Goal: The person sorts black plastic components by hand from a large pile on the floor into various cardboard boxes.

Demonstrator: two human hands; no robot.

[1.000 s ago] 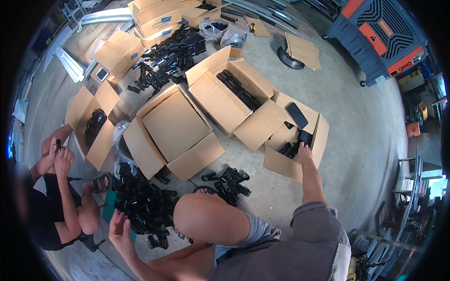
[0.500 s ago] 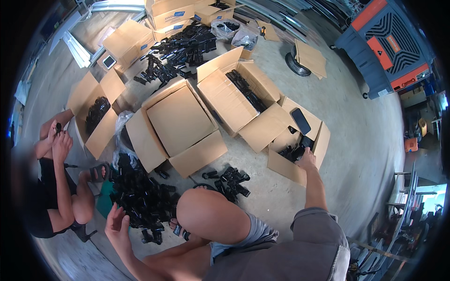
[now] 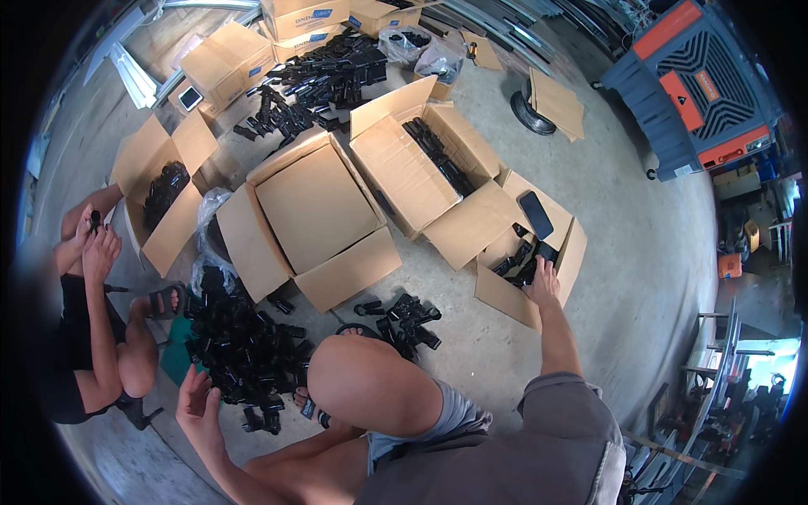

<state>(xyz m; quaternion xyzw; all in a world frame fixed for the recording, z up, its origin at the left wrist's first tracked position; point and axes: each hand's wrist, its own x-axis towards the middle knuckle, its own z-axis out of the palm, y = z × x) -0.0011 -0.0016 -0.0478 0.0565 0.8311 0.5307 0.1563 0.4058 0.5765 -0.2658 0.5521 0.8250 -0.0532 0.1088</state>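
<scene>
Concrete floor [image 3: 648,278] of a workshop; open cartons stand across its middle, with a wheeled grey-and-orange machine [image 3: 699,93] toward the far right edge.

Position: several black parts [image 3: 511,259] lie inside the small carton [image 3: 507,295], behind its near wall. Right hand [image 3: 544,282] reaches in over the carton's nearest corner, fingers bent down to a dark piece; from where I stand, cannot tell whether they have closed on it. Left hand [image 3: 200,406] loosely open, thumb apart from fingers, nothing seen in it, just beside the big heap [image 3: 240,341] of black parts on the floor. Contact with heap unclear.

Risks, my judgement:

1. Phone [image 3: 535,215] lies loose on the small carton's far flap. A knock to that flap from hand or lifted part could slide it in among the parts.

2. Parts in the carton sit at mixed angles. Pulling one by its end may drag a neighbour along; likely cause, projecting ends catching.

3. Sandalled foot [image 3: 313,408] close against the heap's right edge. A shift of weight could scatter or crush pieces.

4. Co-worker [image 3: 97,370], handling a small black item [image 3: 95,220], sits left of the same heap. Simultaneous reaches might collide.
</scene>
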